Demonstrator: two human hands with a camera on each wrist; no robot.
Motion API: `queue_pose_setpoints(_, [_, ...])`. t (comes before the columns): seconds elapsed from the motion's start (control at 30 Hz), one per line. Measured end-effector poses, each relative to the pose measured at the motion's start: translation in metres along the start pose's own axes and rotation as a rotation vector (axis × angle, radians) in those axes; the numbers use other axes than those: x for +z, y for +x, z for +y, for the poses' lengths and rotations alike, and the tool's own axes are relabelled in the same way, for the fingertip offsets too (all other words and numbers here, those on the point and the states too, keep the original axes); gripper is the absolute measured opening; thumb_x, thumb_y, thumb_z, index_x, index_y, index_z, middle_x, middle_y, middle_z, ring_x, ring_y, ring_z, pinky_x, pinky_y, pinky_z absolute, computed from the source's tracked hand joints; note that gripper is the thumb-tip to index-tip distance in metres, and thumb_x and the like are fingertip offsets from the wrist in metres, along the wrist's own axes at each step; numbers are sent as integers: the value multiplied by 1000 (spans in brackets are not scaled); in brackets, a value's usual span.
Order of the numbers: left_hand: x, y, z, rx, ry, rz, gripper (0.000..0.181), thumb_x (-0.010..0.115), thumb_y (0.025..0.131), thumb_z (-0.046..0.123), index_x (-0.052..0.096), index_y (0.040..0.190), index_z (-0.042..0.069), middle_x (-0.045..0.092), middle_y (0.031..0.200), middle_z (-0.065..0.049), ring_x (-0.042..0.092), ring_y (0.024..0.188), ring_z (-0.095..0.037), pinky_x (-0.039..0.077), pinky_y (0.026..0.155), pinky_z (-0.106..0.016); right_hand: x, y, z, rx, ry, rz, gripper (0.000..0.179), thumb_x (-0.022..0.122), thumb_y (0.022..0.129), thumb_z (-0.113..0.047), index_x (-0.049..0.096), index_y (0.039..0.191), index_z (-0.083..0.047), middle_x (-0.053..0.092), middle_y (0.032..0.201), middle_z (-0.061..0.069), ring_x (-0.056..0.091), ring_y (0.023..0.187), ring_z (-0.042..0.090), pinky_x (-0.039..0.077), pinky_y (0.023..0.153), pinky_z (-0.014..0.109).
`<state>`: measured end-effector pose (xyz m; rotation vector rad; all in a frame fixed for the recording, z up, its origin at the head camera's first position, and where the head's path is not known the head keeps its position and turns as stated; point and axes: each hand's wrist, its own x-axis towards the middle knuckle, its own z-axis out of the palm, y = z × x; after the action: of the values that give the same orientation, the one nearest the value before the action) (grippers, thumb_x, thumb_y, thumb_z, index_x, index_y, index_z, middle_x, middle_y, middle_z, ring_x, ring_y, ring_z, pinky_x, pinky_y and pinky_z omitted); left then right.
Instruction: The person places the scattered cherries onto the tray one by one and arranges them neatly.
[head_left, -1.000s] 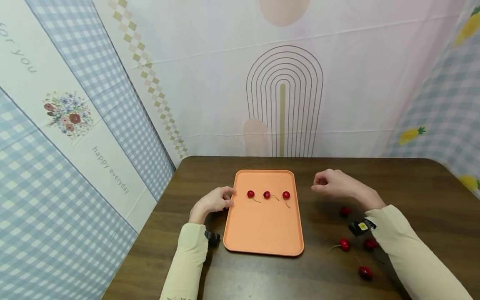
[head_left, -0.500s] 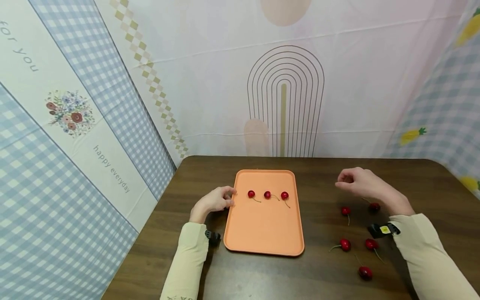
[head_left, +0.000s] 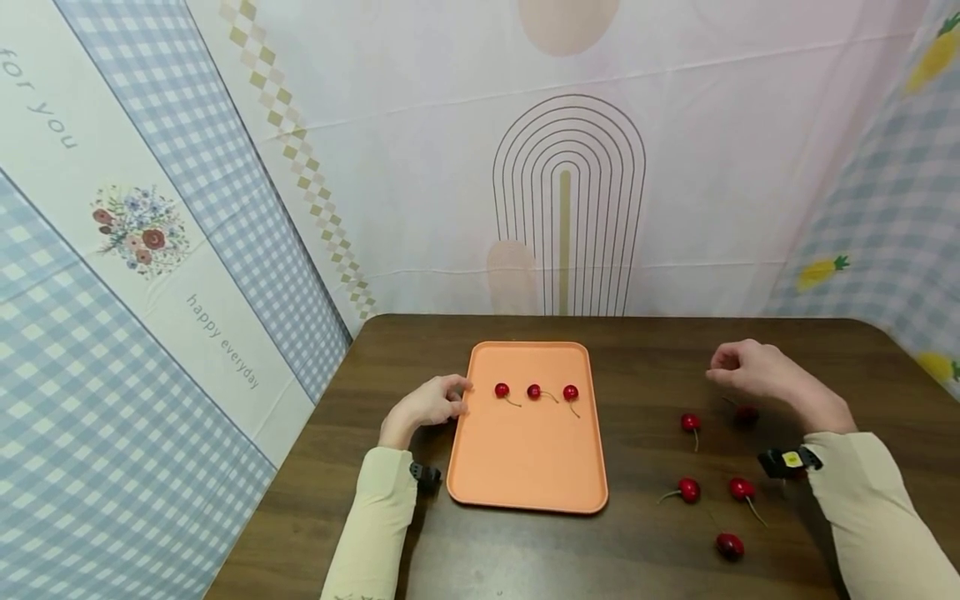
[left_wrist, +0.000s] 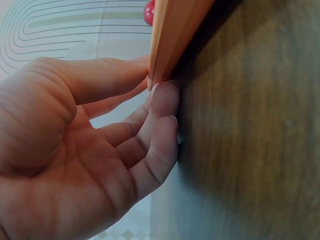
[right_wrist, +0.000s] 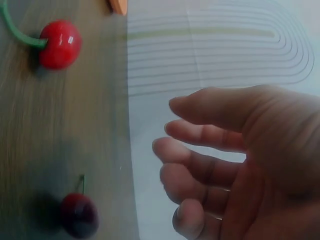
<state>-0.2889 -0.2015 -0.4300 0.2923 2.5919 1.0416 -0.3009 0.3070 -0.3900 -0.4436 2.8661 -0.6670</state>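
Observation:
My left hand (head_left: 427, 402) is at the left rim of an orange tray (head_left: 525, 467); in the left wrist view its thumb and curled fingertips pinch the tray's edge (left_wrist: 172, 37). Three red cherries lie in a row on the tray: a left cherry (head_left: 502, 390), a middle cherry (head_left: 533, 391) and a right cherry (head_left: 571, 392). My right hand (head_left: 761, 371) hovers above the table's right side, fingers loosely bent, with nothing between thumb and fingers. Below it lies a dark cherry (head_left: 746, 415), also in the right wrist view. A brighter cherry (right_wrist: 60, 44) shows there too.
More stemmed cherries lie on the brown wooden table (head_left: 645, 542) right of the tray: one cherry (head_left: 690, 422) near the hand, others (head_left: 688, 490) closer to the front. A printed cloth (head_left: 420, 192) hangs behind the table. Something reddish is partly hidden beneath the right wrist.
My right hand has moved right, away from the tray, to above the dark cherry. The left hand has stayed at the tray's rim. The right cherry on the tray shifted slightly left.

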Motion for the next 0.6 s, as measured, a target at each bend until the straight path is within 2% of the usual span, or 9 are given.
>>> queue_pose_setpoints(0.37, [1, 1, -3, 9, -20, 2, 38, 62, 95, 8, 56, 133, 8, 62, 87, -8, 51, 64, -15, 43, 59, -26, 6, -1, 17, 120, 0, -100, 14, 63, 89, -19, 61, 88, -5, 57, 73, 3, 52, 65, 18, 43, 57, 32])
queue_pose_setpoints(0.6, [1, 1, -3, 16, -15, 1, 38, 61, 95, 7, 56, 132, 7, 62, 87, -9, 50, 63, -15, 42, 58, -26, 11, 0, 29, 143, -12, -131, 11, 63, 87, -16, 61, 83, -6, 55, 71, 3, 51, 65, 18, 42, 57, 31])
